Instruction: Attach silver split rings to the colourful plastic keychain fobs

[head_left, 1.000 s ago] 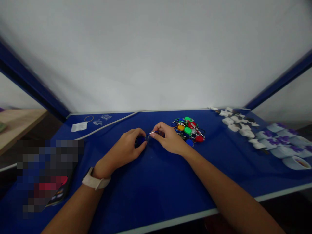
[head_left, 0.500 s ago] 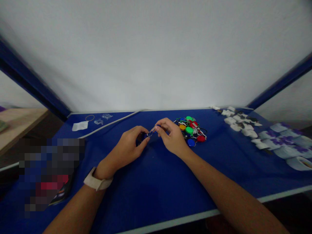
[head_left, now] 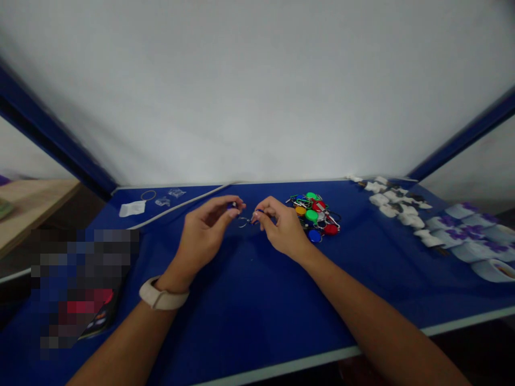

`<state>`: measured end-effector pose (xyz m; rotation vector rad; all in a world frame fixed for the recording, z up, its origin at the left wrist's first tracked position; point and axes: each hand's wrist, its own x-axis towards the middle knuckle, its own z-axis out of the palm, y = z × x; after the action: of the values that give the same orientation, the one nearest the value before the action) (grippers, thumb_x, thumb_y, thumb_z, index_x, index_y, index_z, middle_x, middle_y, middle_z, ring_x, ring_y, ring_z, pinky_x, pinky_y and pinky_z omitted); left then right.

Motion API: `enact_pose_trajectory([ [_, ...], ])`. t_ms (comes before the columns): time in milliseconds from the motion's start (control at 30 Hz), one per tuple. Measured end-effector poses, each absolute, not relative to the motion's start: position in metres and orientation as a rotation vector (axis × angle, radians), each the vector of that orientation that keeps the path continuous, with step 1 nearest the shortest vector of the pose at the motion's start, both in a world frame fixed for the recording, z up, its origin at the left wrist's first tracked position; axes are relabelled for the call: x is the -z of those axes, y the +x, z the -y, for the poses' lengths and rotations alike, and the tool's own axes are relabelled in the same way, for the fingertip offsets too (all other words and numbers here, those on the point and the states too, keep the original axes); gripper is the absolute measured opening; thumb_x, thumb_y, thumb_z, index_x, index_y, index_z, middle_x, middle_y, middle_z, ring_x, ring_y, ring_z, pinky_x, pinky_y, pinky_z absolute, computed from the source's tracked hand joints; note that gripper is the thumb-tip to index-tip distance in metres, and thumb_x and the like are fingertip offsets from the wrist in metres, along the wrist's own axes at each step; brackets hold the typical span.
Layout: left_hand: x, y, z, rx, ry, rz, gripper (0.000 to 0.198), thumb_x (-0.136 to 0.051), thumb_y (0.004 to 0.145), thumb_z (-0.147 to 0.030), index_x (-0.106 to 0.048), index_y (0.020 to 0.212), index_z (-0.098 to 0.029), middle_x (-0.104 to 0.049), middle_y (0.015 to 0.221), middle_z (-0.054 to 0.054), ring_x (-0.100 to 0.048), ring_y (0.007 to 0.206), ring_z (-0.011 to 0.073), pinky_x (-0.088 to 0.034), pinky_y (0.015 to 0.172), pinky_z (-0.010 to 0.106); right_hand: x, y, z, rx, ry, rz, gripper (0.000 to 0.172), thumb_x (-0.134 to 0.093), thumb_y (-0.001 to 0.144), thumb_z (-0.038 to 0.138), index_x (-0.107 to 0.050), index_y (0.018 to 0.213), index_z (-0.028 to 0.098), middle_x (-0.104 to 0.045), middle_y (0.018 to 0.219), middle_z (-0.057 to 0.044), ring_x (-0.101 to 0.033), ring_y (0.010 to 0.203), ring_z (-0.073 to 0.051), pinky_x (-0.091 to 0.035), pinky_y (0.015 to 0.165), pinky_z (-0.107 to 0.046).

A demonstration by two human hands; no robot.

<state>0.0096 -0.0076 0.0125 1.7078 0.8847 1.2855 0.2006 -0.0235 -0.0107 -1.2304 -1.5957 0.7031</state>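
A pale strap is worn on the left wrist. Both forearms are stretched across a blue tabletop, with the hands held apart just above it. A small dark blue piece is pinched between the thumb and fingers of the left hand. A second small blue piece is pinched in the same way by the right hand. A thin metal split ring is seen between the hands, apparently linked to the right-hand piece, though it is too small to be sure.

Just beyond the right hand, a heap of coloured plastic key tags is piled. Farther back on the left, a white packet, a thin ring and clear plastic pieces are laid beside a white cable. Rows of small white pieces and purple-marked white cups are set out on the right.
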Motion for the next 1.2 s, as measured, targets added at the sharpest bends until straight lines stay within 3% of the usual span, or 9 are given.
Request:
enact_pose_trajectory([
  [133, -0.021, 0.003, 0.004, -1.457, 1.611, -1.025, 0.031, -0.064, 0.091, -0.038, -0.068, 0.114, -0.018, -0.073, 0.111, 0.008, -0.070, 0.096, 0.0196, -0.056, 0.091, 0.035, 0.011, 0.206, 0.018, -0.751, -1.170, 1.510, 0.012, -0.057, 0.092, 0.031, -0.056, 0.087, 0.020, -0.067, 0.073, 0.000, -0.056, 0.056, -0.011, -0.041, 0.055, -0.026],
  [333, -0.008, 0.005, 0.002, -0.933, 1.832, -0.985, 0.027, -0.063, 0.090, -0.037, -0.070, 0.104, -0.016, -0.074, 0.101, 0.009, -0.068, 0.091, 0.0217, -0.054, 0.081, 0.033, 0.009, 0.204, 0.019, -0.875, -1.049, 1.494, 0.018, -0.059, 0.092, 0.037, -0.062, 0.098, 0.020, -0.065, 0.075, 0.001, -0.056, 0.060, -0.011, -0.044, 0.057, -0.026],
  [600, -0.009, 0.001, 0.000, -0.768, 2.034, -0.955, 0.019, -0.054, 0.094, -0.029, -0.068, 0.103, -0.019, -0.072, 0.097, 0.004, -0.066, 0.087, 0.0188, -0.050, 0.079, 0.032, 0.005, 0.203, 0.024, -0.732, -1.029, 1.789, 0.014, -0.061, 0.093, 0.028, -0.073, 0.094, 0.021, -0.070, 0.087, -0.002, -0.061, 0.079, -0.014, -0.047, 0.072, -0.029],
  [733, -0.004, -0.002, -0.002, -0.686, 2.262, -0.964, 0.016, -0.059, 0.088, -0.022, -0.069, 0.100, -0.020, -0.072, 0.098, 0.004, -0.065, 0.086, 0.0191, -0.049, 0.078, 0.032, 0.005, 0.204, 0.025, -0.792, -1.120, 1.776, 0.015, -0.071, 0.086, 0.029, -0.071, 0.097, 0.020, -0.065, 0.074, 0.001, -0.056, 0.064, -0.012, -0.044, 0.062, -0.027],
  [833, -0.002, -0.003, -0.001, -0.625, 2.365, -0.953, 0.017, -0.058, 0.087, -0.019, -0.069, 0.099, -0.021, -0.072, 0.096, 0.003, -0.065, 0.081, 0.0186, -0.048, 0.075, 0.031, 0.006, 0.206, 0.026, -0.871, -1.169, 1.799, 0.014, -0.075, 0.082, 0.029, -0.068, 0.086, 0.018, -0.062, 0.066, 0.003, -0.054, 0.060, -0.011, -0.042, 0.058, -0.025],
  [933, -0.003, -0.003, 0.001, -0.578, 2.417, -0.941, 0.016, -0.060, 0.086, -0.020, -0.070, 0.099, -0.022, -0.072, 0.096, 0.003, -0.065, 0.088, 0.0208, -0.048, 0.079, 0.033, 0.004, 0.206, 0.027, -0.888, -1.141, 1.894, 0.012, -0.073, 0.084, 0.027, -0.068, 0.077, 0.018, -0.064, 0.068, 0.002, -0.056, 0.061, -0.011, -0.042, 0.060, -0.024],
  [1200, -0.009, -0.003, 0.003, -0.633, 2.352, -0.832, 0.015, -0.066, 0.085, -0.028, -0.072, 0.099, -0.024, -0.073, 0.103, 0.004, -0.065, 0.099, 0.0223, -0.048, 0.091, 0.036, 0.002, 0.206, 0.027, -0.760, -1.122, 2.007, 0.009, -0.074, 0.084, 0.028, -0.072, 0.079, 0.021, -0.066, 0.076, 0.000, -0.058, 0.067, -0.012, -0.044, 0.065, -0.026],
])
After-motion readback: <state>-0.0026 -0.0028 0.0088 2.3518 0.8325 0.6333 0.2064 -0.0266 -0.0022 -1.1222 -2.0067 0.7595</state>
